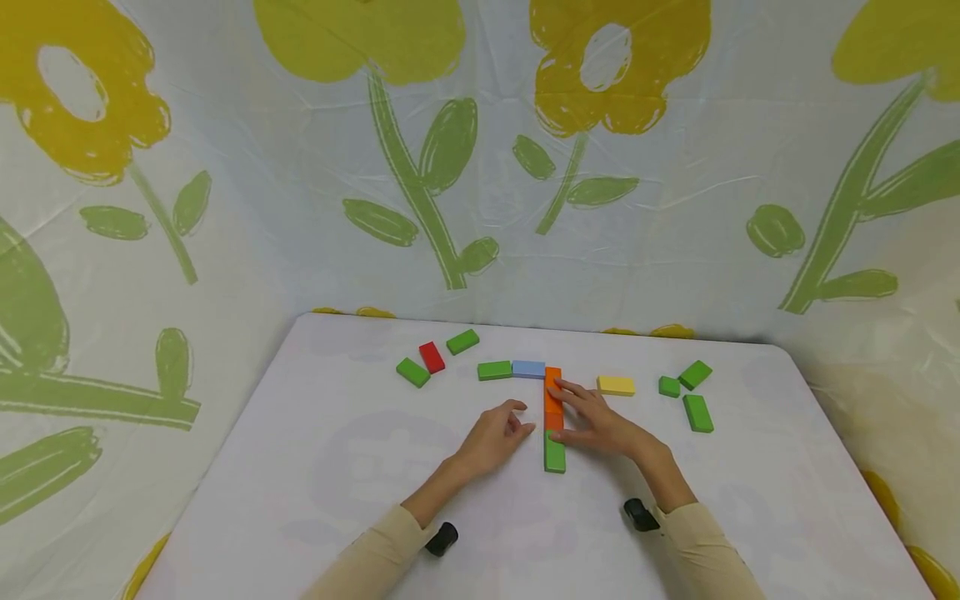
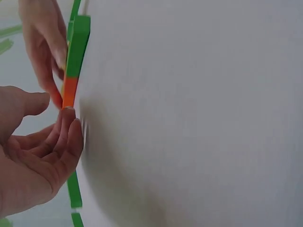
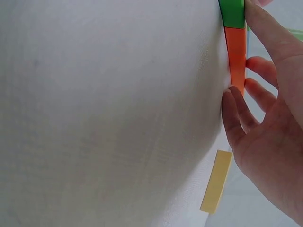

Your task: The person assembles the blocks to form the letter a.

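A sideways push from your right hand [image 1: 603, 422], its grip loose with fingertips resting on the orange blocks [image 1: 553, 392] and thumb by the nearer green block [image 1: 555, 458], could skew that row; your left hand [image 1: 491, 437] holds nothing, though may brush it. No container shows; blocks lie directly on the tabletop [image 1: 300, 433]

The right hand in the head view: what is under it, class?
The right hand partly covers an orange block and a green block, whose other parts show. The covered patches, and anything under its palm, cannot be seen there.
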`<state>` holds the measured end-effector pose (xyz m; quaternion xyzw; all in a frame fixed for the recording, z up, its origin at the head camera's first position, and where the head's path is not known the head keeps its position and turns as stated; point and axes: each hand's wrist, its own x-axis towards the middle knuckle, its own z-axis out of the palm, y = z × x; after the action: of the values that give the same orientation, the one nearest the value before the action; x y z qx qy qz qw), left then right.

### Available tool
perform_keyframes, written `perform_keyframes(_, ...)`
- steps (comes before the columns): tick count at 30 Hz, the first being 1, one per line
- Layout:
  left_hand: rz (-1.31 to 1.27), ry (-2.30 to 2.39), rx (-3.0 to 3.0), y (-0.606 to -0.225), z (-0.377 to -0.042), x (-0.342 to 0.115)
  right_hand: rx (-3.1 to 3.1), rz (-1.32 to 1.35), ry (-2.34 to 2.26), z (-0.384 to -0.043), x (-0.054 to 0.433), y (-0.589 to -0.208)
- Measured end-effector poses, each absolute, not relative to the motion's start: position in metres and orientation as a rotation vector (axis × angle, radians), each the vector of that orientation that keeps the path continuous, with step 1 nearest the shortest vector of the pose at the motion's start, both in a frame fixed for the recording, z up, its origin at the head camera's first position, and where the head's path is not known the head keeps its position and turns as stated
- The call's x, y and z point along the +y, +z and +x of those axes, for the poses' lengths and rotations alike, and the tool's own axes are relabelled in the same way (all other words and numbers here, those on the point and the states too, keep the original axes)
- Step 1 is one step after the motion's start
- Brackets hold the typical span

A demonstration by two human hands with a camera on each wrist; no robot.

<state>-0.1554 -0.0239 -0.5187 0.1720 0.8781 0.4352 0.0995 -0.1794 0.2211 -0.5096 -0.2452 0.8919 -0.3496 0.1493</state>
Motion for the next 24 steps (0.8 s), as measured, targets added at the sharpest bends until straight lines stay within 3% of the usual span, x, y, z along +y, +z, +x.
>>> perform_keyframes(24, 0.345, 1.404, 2.88, -0.515, -0.204, -0.104, 2.531, -0.647, -0.982, -0.178, 0.222, -0.506)
